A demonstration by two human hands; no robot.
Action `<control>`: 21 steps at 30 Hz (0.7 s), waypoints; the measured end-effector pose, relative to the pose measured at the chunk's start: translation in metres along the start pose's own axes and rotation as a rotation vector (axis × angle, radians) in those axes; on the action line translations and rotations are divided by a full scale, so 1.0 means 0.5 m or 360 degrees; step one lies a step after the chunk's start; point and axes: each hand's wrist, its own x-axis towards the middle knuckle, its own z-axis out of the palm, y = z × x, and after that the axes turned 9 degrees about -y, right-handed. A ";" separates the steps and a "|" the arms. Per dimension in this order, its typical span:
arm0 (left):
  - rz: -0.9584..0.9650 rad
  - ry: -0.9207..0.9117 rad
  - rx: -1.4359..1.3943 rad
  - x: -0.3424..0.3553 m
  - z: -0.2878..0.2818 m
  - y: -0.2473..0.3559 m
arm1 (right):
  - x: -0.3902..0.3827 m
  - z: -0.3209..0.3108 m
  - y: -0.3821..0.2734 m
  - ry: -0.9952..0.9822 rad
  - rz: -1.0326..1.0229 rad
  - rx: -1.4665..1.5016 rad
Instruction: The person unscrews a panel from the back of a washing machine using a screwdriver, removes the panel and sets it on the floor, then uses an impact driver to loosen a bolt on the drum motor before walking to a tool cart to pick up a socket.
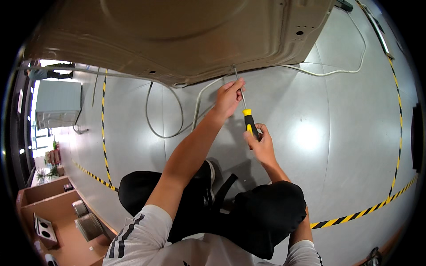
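Observation:
A long-shafted screwdriver (248,116) with a black and yellow handle points away from me. Its tip meets the lower edge of a large brownish metal panel (199,42), at a small spot that looks like a screw. My right hand (262,144) is closed round the handle. Farther up, my left hand (229,96) pinches the shaft close to the panel, fingers closed. The screw's head is too small to make out.
A pale cable (350,72) runs over the grey floor at the right, and a grey hose (183,119) loops left of my left hand. Yellow-black tape (104,119) marks the floor. At lower left stands a brown box (66,217) with metal parts; a grey cabinet (58,99) stands beyond.

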 end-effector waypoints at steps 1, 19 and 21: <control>0.0044 -0.0010 -0.0012 0.002 0.002 -0.005 | 0.006 -0.011 0.021 -0.0106 0.0054 0.0444; -0.0049 -0.0016 -0.0230 0.000 -0.001 0.005 | 0.009 -0.006 0.002 -0.0630 0.0249 0.1492; -0.0055 -0.0006 -0.0149 -0.002 0.001 0.015 | 0.006 0.004 -0.011 -0.0492 0.0212 0.1384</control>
